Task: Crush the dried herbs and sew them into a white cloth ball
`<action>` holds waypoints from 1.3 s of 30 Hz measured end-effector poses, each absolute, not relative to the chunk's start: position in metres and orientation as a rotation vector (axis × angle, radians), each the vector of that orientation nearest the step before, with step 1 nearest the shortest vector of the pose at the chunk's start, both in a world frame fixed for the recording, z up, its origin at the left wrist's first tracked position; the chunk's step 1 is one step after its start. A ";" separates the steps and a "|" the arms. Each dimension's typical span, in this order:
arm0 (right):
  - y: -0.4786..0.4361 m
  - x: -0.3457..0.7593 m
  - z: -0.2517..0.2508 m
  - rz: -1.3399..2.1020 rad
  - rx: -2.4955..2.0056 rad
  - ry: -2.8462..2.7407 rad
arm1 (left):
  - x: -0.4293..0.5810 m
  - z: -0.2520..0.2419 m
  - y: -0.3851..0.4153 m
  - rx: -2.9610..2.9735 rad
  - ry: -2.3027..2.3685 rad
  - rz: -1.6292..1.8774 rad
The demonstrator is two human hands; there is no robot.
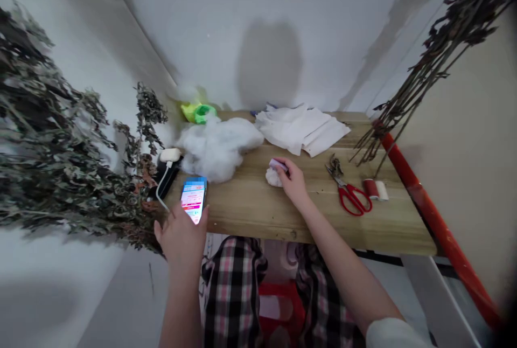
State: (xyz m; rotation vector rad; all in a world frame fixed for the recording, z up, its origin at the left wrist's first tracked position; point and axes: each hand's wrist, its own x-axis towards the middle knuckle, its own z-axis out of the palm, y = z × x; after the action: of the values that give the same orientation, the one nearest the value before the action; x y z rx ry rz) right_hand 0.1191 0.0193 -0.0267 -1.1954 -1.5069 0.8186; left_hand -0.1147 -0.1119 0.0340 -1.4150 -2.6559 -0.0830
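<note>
Right hand point(292, 181): I have a narrow pinch on a small purple piece point(277, 164), against a puffy white wad point(273, 177), mid-table point(250, 208) | left hand point(181, 235): over the lit phone point(193, 197), near left, grip I can't tell | screen text: too small to read | green ring point(205, 113): far left, contents unclear

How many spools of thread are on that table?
2: a red spool beside the red-handled scissors, and a white spool just right of it. More could be hidden under the white sheets.

white back wall point(202, 19) | wooden table point(242, 208) | red bar point(436, 210) | dim light
</note>
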 end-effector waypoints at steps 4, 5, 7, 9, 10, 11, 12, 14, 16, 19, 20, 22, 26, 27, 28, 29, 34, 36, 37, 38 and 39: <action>0.019 0.119 -0.027 0.813 -1.189 -1.515 | -0.107 0.042 -0.149 -1.434 -2.653 0.077; 0.019 0.120 -0.027 0.812 -1.190 -1.515 | -0.105 0.042 -0.156 -1.460 -2.655 0.128; 0.018 0.119 -0.027 0.808 -1.193 -1.514 | -0.104 0.039 -0.165 -1.480 -2.673 0.198; 0.017 0.119 -0.026 0.806 -1.195 -1.516 | -0.103 0.036 -0.168 -1.499 -2.687 0.227; 0.017 0.119 -0.026 0.806 -1.194 -1.516 | -0.102 0.034 -0.169 -1.506 -2.687 0.228; 0.017 0.119 -0.026 0.806 -1.192 -1.516 | -0.102 0.033 -0.168 -1.510 -2.686 0.225; 0.017 0.119 -0.026 0.807 -1.189 -1.516 | -0.102 0.032 -0.168 -1.512 -2.683 0.221; 0.018 0.119 -0.027 0.809 -1.184 -1.516 | -0.103 0.029 -0.166 -1.513 -2.676 0.213; 0.018 0.119 -0.028 0.811 -1.184 -1.517 | -0.103 0.026 -0.163 -1.522 -2.659 0.189; 0.019 0.119 -0.029 0.809 -1.186 -1.518 | -0.105 0.020 -0.155 -1.585 -2.594 0.079; 0.018 0.119 -0.029 0.808 -1.186 -1.518 | -0.106 0.017 -0.152 -1.620 -2.562 0.026; 0.018 0.119 -0.028 0.806 -1.185 -1.516 | -0.108 0.014 -0.146 -1.653 -2.495 -0.080; 0.018 0.119 -0.026 0.811 -1.191 -1.513 | -0.115 0.011 -0.147 -1.562 -2.488 -0.210; 0.018 0.119 -0.026 0.813 -1.190 -1.513 | -0.117 0.011 -0.149 -1.539 -2.510 -0.219; 0.018 0.119 -0.026 0.813 -1.189 -1.514 | -0.119 0.009 -0.152 -1.520 -2.536 -0.220; 0.018 0.119 -0.026 0.813 -1.186 -1.515 | -0.121 0.008 -0.154 -1.509 -2.557 -0.222; 0.018 0.119 -0.028 0.822 -1.178 -1.506 | -0.125 0.001 -0.157 -1.532 -2.596 -0.331; 0.019 0.119 -0.028 0.821 -1.182 -1.505 | -0.124 -0.002 -0.154 -1.545 -2.598 -0.365; 0.019 0.119 -0.028 0.821 -1.183 -1.506 | -0.124 -0.003 -0.152 -1.558 -2.592 -0.379; 0.019 0.118 -0.028 0.819 -1.184 -1.507 | -0.124 -0.004 -0.151 -1.573 -2.579 -0.393; 0.019 0.118 -0.028 0.816 -1.183 -1.507 | -0.124 -0.005 -0.149 -1.581 -2.563 -0.406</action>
State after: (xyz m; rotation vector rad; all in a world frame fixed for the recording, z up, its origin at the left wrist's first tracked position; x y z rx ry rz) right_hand 0.1185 0.0188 -0.0284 -1.1832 -1.5073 0.8162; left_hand -0.1236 -0.1491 -0.0047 -1.5811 -2.5631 -0.4058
